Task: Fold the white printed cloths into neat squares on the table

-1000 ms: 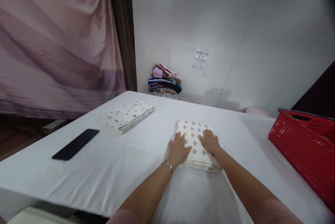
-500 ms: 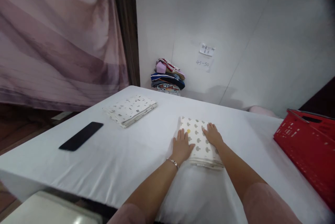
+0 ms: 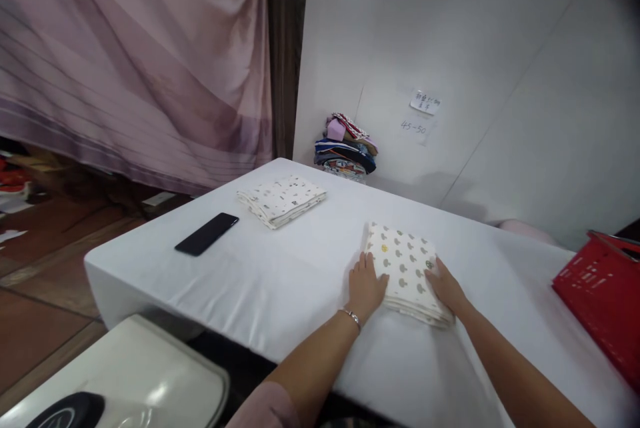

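A folded white cloth (image 3: 407, 261) printed with grey mushroom-like shapes and one yellow mark lies on the white-covered table (image 3: 300, 275). My left hand (image 3: 367, 287) grips its left edge, thumb over the top; a bracelet is on that wrist. Along the opposite edge, my right hand (image 3: 449, 288) has its thumb on the cloth, and its other fingers are partly hidden down the side. Farther left on the table lies a second folded white cloth (image 3: 285, 198) with small dark prints. A black phone (image 3: 207, 235) rests near that cloth, out of reach of both hands.
A red basket (image 3: 600, 301) stands at the table's right end. Behind the table is a stack of folded clothes (image 3: 347, 148) against the wall. A pink curtain (image 3: 150, 68) hangs at the left. A white lidded object (image 3: 150, 368) sits low at the front left.
My right hand has slid from the cloth's top to its right edge, and my left hand holds the left edge. The view has turned left, so everything appears shifted right.
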The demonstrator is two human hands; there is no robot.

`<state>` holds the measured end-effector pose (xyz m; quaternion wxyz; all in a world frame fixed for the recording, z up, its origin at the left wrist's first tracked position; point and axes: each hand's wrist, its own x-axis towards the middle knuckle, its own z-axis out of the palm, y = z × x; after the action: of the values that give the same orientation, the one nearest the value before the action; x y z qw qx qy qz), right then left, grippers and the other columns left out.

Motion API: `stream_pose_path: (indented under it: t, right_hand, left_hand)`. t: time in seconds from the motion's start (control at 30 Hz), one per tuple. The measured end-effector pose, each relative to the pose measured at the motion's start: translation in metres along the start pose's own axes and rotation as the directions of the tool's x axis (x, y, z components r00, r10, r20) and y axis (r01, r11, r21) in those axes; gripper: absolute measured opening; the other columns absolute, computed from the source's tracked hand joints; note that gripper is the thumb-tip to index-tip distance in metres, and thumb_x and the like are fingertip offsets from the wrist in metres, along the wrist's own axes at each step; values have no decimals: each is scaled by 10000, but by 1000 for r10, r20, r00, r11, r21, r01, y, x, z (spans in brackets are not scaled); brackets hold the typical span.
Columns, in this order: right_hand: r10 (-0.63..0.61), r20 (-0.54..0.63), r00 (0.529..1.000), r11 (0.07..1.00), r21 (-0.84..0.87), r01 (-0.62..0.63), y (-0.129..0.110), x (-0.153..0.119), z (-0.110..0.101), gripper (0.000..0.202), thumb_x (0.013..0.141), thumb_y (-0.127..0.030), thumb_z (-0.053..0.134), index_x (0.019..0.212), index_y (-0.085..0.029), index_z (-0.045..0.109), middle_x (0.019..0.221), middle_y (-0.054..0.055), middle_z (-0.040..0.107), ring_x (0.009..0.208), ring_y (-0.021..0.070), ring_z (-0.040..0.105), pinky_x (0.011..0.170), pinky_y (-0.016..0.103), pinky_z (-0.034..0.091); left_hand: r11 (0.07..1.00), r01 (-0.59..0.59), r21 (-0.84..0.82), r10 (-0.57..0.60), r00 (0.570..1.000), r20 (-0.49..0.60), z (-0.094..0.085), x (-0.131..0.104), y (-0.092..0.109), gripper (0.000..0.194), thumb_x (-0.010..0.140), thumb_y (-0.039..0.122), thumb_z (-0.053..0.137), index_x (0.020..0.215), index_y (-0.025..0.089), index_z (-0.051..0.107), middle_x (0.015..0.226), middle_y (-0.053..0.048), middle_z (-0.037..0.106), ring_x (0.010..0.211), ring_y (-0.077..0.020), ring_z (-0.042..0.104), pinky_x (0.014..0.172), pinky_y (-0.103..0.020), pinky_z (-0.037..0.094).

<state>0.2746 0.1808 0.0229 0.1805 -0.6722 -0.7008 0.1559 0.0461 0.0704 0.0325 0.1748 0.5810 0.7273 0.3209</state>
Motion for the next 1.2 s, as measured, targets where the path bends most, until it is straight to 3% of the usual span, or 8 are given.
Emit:
stream_pose_path:
  t: [0.27,0.37,0.47,0.57,0.7,0.9,1.07,1.2]
  right_hand:
    - [105,-41,994,994,39,-103,8,-60,-3,789,818,-582,337,1440,-119,193,1361,137,444,1197,284,476,975,392,383]
    - [87,-49,995,996,32,-85,12,-62,-3,775,819,-573,348,1440,-134,196,1316,134,491,1155,283,513,946,402,404]
    - [10,-60,998,1000,-6,-11,17,-61,-5,742,826,-541,358,1428,-126,224,1293,142,508,1156,282,510,943,410,410]
    - [-151,-117,982,986,-92,140,10,-59,-11,661,827,-461,392,1394,-135,299,1333,148,464,1224,290,437,968,433,393]
    - [-351,-141,926,934,-120,336,-28,-56,-14,591,835,-421,398,1360,-153,363,1397,124,391,1297,255,343,1055,413,306]
    - [-480,14,877,877,10,480,-98,-33,13,539,850,-371,359,1343,-157,398,1395,95,405,1301,221,337,1079,389,275]
    - [-504,-11,864,863,-41,503,-129,-5,28,490,876,-337,323,1320,-150,414,1367,102,433,1286,222,347,1053,377,284]
    - [-445,223,867,862,-157,482,-149,18,19,366,894,-369,345,1102,-177,577,1105,72,625,1043,204,541,873,291,399]
  left_hand:
    - [934,263,-242,-233,962,145,-23,5,7,611,806,407,505,1336,163,325,1207,-120,554,1080,-242,528,881,-306,385]
    - [938,221,-266,-198,974,109,-21,2,12,604,787,348,535,1334,193,330,1239,-104,531,1096,-232,518,889,-299,385]
    - [934,168,-317,-153,986,69,-19,-4,14,615,774,329,551,1336,212,330,1266,-95,513,1106,-221,510,895,-289,385]
    - [880,256,-399,-222,966,130,-21,-8,10,630,763,357,565,1330,202,336,1246,-86,540,1092,-211,526,900,-283,387]
    - [794,406,-453,-328,913,243,-24,-5,1,752,773,459,541,1378,117,255,1269,-137,527,1130,-234,514,921,-296,379]
    - [848,361,-389,-288,929,234,-20,-6,-5,694,758,362,559,1360,128,304,1243,-129,554,1104,-234,534,901,-289,386]
    - [872,316,-375,-253,945,208,-23,-12,-6,669,760,321,542,1360,137,309,1177,-114,595,1049,-230,560,867,-283,397]
    - [890,256,-378,-212,965,156,-22,-16,-8,648,771,333,531,1356,158,314,1137,-93,613,1004,-212,576,838,-268,403]
